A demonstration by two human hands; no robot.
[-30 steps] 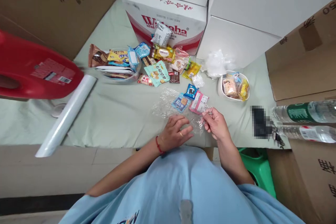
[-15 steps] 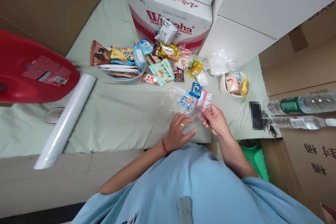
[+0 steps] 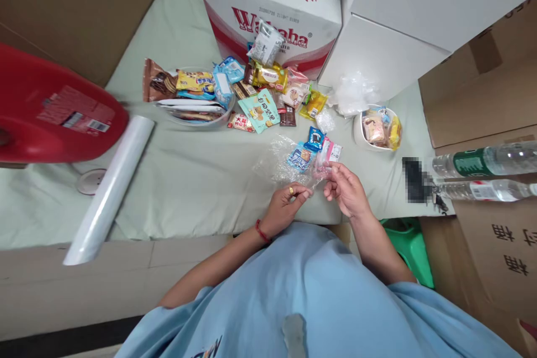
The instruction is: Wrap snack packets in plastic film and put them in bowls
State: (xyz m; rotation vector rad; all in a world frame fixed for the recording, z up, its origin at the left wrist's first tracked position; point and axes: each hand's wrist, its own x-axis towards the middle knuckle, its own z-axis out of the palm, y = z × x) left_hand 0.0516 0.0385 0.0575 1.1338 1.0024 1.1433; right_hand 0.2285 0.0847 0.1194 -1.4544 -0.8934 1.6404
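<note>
Left hand [image 3: 286, 207] has thumb and forefinger pressed together, looks to be pinching an edge of the clear plastic [image 3: 274, 165]; right hand [image 3: 347, 190] half curled beside the pink-and-white packet [image 3: 332, 151], can't tell if it grips plastic. Plastic lies crumpled on the bench [image 3: 188, 179], in front of the person. Done so far: light-blue packet [image 3: 301, 158], dark-blue packet [image 3: 314, 139] and pink-and-white one grouped at the plastic, inside or on top unclear; white bowl [image 3: 361, 135] holds several packets. Left: plastic not gathered up, teal packet [image 3: 260, 113] and others loose behind
</note>
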